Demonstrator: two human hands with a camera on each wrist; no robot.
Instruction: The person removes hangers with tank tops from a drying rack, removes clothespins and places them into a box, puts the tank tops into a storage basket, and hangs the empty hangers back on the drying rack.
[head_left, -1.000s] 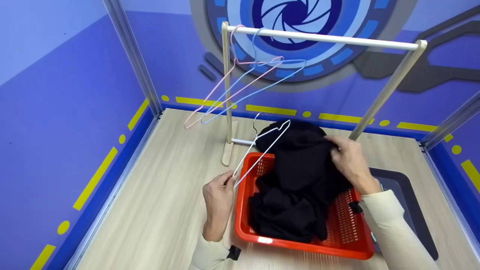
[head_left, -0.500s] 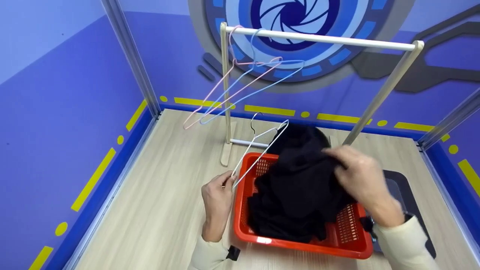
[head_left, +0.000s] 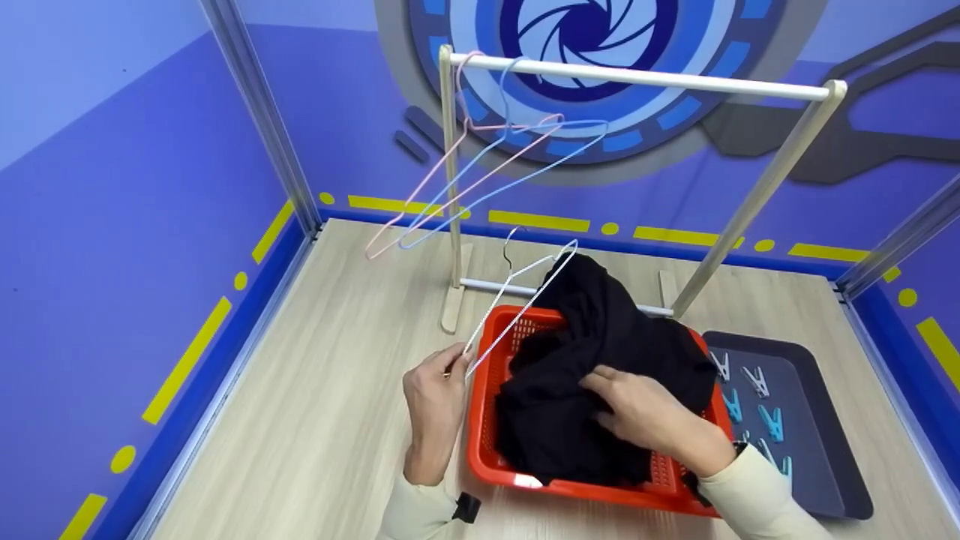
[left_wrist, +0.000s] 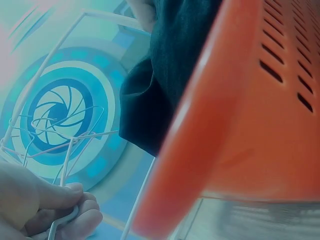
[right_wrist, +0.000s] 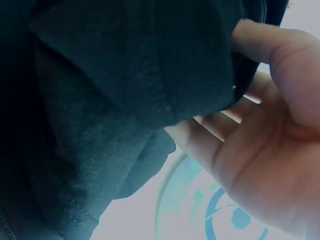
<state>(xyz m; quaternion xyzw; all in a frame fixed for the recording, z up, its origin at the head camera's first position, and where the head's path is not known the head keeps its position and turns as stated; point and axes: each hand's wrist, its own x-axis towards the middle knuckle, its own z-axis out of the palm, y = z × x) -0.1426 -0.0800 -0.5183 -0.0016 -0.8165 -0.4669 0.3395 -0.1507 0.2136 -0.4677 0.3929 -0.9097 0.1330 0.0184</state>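
My left hand (head_left: 439, 401) pinches one end of a white wire hanger (head_left: 517, 315), left of the red basket (head_left: 480, 420). The hanger's metal hook points up and away from me. In the left wrist view, thumb and fingers (left_wrist: 82, 220) close around its wire. Black cloth (head_left: 637, 337), a garment whose kind its folds hide, is heaped in the basket and reaches over the far rim. My right hand (head_left: 637, 409) is over the basket at this garment. The right wrist view shows a fold of it between the thumb (right_wrist: 255, 40) and the fingers behind.
A wooden rack with a white rail (head_left: 645, 75) stands behind the basket. On its left end hang a pink hanger (head_left: 424, 184) and a blue hanger (head_left: 532, 178). At right, a dark grey tray (head_left: 832, 450) holds several clothespins (head_left: 771, 422). Purple walls enclose the table.
My right hand has come from the garment's far right side toward me and left. The cloth has shifted off the floor behind the basket, and the tray's clothespins are uncovered. My left hand stays put.
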